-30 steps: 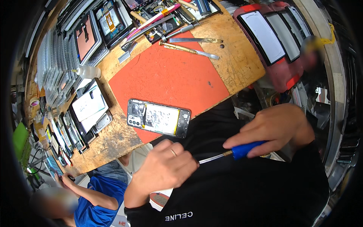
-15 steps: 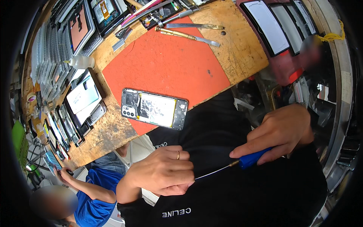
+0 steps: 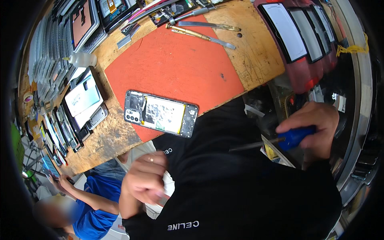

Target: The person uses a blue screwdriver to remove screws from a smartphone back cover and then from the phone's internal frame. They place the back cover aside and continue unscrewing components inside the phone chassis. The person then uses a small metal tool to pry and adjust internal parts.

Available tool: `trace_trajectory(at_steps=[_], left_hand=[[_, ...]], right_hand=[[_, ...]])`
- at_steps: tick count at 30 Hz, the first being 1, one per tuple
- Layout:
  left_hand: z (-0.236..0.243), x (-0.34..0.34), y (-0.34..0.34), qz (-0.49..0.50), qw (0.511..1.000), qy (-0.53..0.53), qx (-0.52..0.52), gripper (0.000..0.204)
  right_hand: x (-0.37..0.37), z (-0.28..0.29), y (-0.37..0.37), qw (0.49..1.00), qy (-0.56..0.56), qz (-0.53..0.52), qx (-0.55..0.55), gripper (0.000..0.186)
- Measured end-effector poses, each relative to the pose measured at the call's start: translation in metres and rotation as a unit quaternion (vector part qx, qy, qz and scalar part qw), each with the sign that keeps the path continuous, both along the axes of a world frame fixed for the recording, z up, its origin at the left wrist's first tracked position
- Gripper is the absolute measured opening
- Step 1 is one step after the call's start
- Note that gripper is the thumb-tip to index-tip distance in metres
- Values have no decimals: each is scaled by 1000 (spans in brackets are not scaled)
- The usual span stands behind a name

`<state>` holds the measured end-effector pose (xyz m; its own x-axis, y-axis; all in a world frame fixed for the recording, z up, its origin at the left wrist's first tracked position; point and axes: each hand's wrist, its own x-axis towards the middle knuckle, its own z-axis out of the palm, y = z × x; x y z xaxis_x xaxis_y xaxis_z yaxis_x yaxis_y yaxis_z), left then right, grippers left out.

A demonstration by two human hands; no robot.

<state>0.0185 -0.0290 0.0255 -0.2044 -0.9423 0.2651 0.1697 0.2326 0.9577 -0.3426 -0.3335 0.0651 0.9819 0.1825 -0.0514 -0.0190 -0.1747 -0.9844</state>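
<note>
My right hand (image 3: 318, 126) is closed around the blue handle of a screwdriver (image 3: 295, 138). Its thin shaft points left across my black shirt, smeared by motion. Lower on the left, my left hand (image 3: 146, 178) has its fingers curled in, apart from the tool, and nothing shows in it. A phone (image 3: 161, 114) with its back cover off lies at the near edge of an orange mat (image 3: 176, 72). The phone's battery, camera lenses and inner screws face up. Neither hand touches the phone.
Metal pry tools and a brass-coloured screwdriver (image 3: 188, 32) lie at the mat's far side. Phone parts (image 3: 84, 100), a dropper bottle (image 3: 82, 60) and stacked trays (image 3: 48, 56) crowd the wooden bench's left. Framed panels (image 3: 284, 30) stand at right. A person in blue (image 3: 96, 200) sits lower left.
My hands have moved apart. The left fingers let go of the screwdriver's shaft and drew left and slightly up, while my right hand carried the screwdriver up and right.
</note>
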Motion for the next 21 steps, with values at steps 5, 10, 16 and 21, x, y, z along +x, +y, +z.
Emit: trace_trajectory(at_steps=[5,10,16,21], left_hand=[[-6,-32,-2,262,884,-386,19,13],[-22,-64,-8,289,840,-458,-4,20],[-36,-86,-22,365,783,-502,-20,21],[-52,-89,-21,410,763,-497,-52,32]], right_hand=[[26,-19,34,975,187,-93,73,61],[33,-40,61,938,268,-100,196,62],[30,-51,65,921,303,-117,213,62],[31,-45,57,913,327,-107,218,62]])
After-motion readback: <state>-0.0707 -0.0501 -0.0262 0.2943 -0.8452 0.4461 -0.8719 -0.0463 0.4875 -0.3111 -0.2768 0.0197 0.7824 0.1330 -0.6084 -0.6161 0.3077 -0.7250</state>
